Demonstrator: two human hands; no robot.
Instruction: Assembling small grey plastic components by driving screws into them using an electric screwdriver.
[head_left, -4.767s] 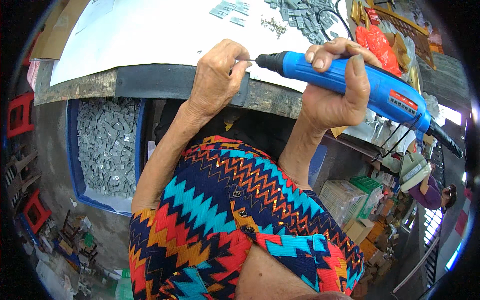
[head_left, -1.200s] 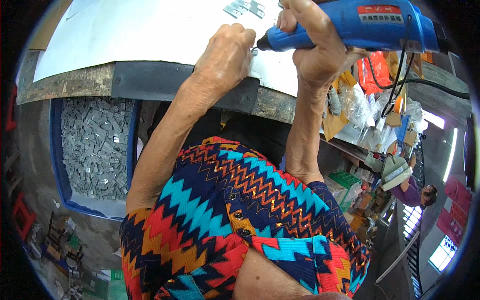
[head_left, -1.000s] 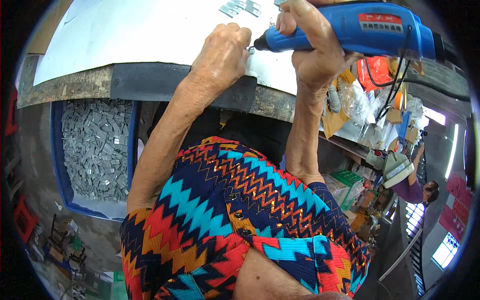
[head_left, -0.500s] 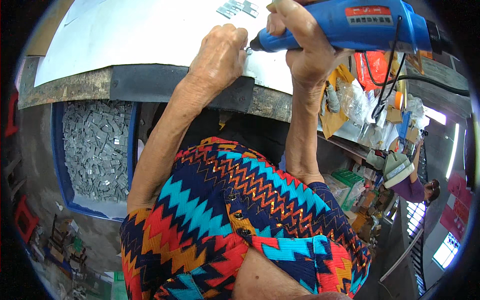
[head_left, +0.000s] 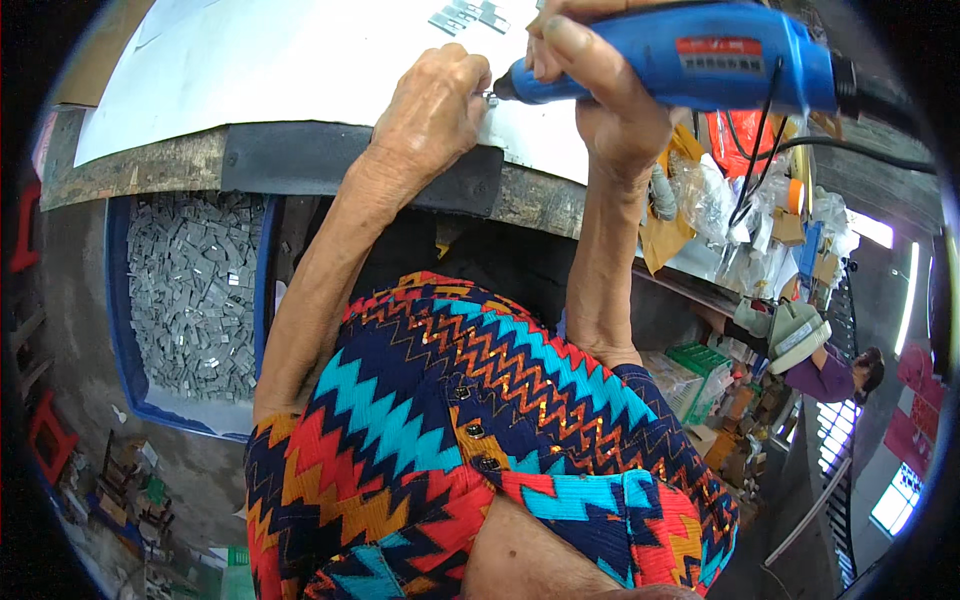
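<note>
My right hand (head_left: 615, 95) is wrapped round a blue electric screwdriver (head_left: 725, 62), held nearly level with its black tip pointing left. That tip meets a small metal piece (head_left: 490, 98) beside my left fingers. My left hand (head_left: 435, 105) is closed, its fingertips pinched on the piece over the white tabletop sheet (head_left: 290, 65); most of the piece is hidden behind the fingers. Just beyond, several flat grey metal pieces (head_left: 465, 17) lie in a group on the sheet.
A blue bin (head_left: 118, 310) heaped with small grey metal parts (head_left: 195, 300) stands below the table edge at left. Plastic bags (head_left: 705, 195), an orange-red bag (head_left: 735, 140) and a hanging black cable (head_left: 850, 148) are at right. Farther right is another person (head_left: 830, 375).
The screwdriver and my right hand have shifted slightly left, and the tool is blurred. My left hand keeps its pinch in almost the same place.
</note>
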